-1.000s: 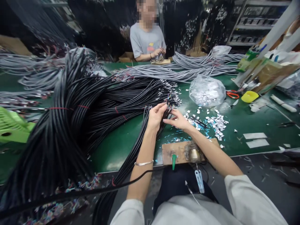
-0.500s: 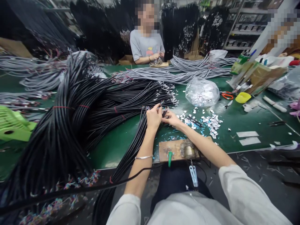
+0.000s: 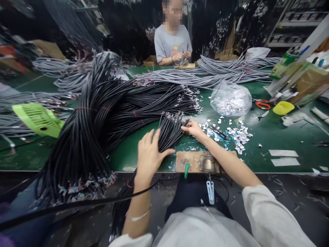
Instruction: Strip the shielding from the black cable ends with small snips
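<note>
A loose bundle of black cables point(image 3: 171, 132) lies across the front of the green table, its stripped ends fanned out at the far side. My left hand point(image 3: 148, 151) is over the bundle's left side, with fingers stretched and thumb spread to the right. I cannot tell whether its fingertips touch the cables. At the bundle's right edge, my right hand point(image 3: 193, 128) has its thumb and fingers closed on black cable near the stripped ends. How many cables it grips is hidden. Nearer me, a wooden board point(image 3: 182, 158) carries a metal device point(image 3: 207, 163) and a green clip point(image 3: 186, 168).
A larger heap of black cables point(image 3: 96, 113) fills the left. Beside it stands a lime-green fan point(image 3: 42, 120). White scraps point(image 3: 239, 137), a clear bag point(image 3: 231, 99) and orange-handled scissors point(image 3: 262, 104) lie to the right. A co-worker point(image 3: 173, 43) sits opposite, behind grey cables point(image 3: 180, 77).
My left hand has let go near the cable ends and moved back toward me and left, fingers opening. My right hand stays by the ends. The camera view has shifted left.
</note>
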The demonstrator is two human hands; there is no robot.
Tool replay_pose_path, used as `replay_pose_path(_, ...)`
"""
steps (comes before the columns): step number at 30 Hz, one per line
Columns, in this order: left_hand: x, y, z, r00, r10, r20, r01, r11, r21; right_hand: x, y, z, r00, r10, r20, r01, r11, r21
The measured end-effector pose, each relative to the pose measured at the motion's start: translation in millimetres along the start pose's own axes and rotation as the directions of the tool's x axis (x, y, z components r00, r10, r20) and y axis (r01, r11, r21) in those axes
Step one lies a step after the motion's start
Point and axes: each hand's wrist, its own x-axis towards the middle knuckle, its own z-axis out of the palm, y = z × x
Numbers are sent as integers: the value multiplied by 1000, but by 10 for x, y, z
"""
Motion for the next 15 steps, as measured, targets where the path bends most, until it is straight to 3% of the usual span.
replay_pose_path(3,-549,-494,-63,981,-60,185,47,996,73,-23,-33,20,1000,7,9,-7,1000,13)
replay_pose_path(5,-847,-751,13,973,-58,221,42,996,80,-47,-59,31,1000,5,15,-5,1000,17)
replay_pose_path(7,-1078,-891,121,989,-120,91,113,991,77,-80,-86,32,999,-8,36,8,1000,13)
replay_pose_path(10,-1314,-922,181,984,-180,-21,180,984,-1,-151,-136,8,995,-44,87,44,999,1)
replay_pose_path(12,-1410,-886,89,958,-281,-53,281,960,-9,-207,-181,-14,993,-69,99,70,998,-4)
replay_pose_path(15,-1443,-808,-253,882,-433,-185,444,896,20,-285,-263,-28,991,-104,84,105,994,-11)
